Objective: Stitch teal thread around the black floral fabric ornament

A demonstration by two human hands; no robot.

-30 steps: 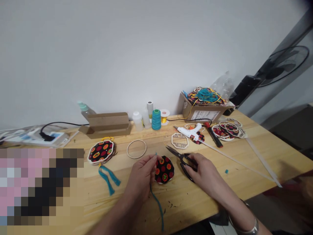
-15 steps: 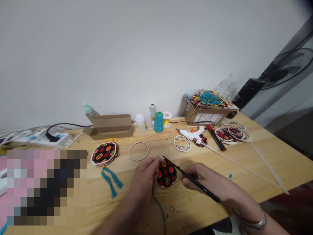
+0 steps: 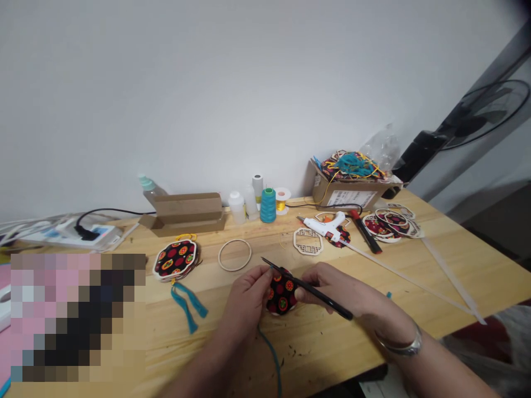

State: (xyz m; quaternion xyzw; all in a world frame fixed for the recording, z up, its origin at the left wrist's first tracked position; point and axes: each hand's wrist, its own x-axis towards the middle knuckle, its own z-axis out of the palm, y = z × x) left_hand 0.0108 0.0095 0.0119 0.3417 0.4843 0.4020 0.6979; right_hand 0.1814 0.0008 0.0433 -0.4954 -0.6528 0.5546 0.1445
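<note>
My left hand [image 3: 249, 293] is closed, thumb and fingertips pinching a teal cord [image 3: 271, 354]. A short end of the cord shows above the fingertips, and the long part trails down toward the table's front edge. My right hand [image 3: 326, 287] grips a long, slim black pointed tool [image 3: 323, 299], its tip crossing just above my left fingertips beside the cord end. Between my hands is a black floral fabric piece [image 3: 282, 296] with a pale rim. Fingers partly cover it, and I cannot tell whether the left hand holds it.
A stack of floral pieces [image 3: 176, 260] with a teal tassel [image 3: 188, 307] lies left, near a wooden ring [image 3: 234, 255]. Bottles, a teal thread cone [image 3: 268, 206] and an open carton [image 3: 188, 213] line the wall. A glue gun [image 3: 326, 225] and a filled box [image 3: 348, 193] are right.
My right hand has moved left, carrying the black tool's tip past my left fingertips to the cord end. My left hand keeps its pinch.
</note>
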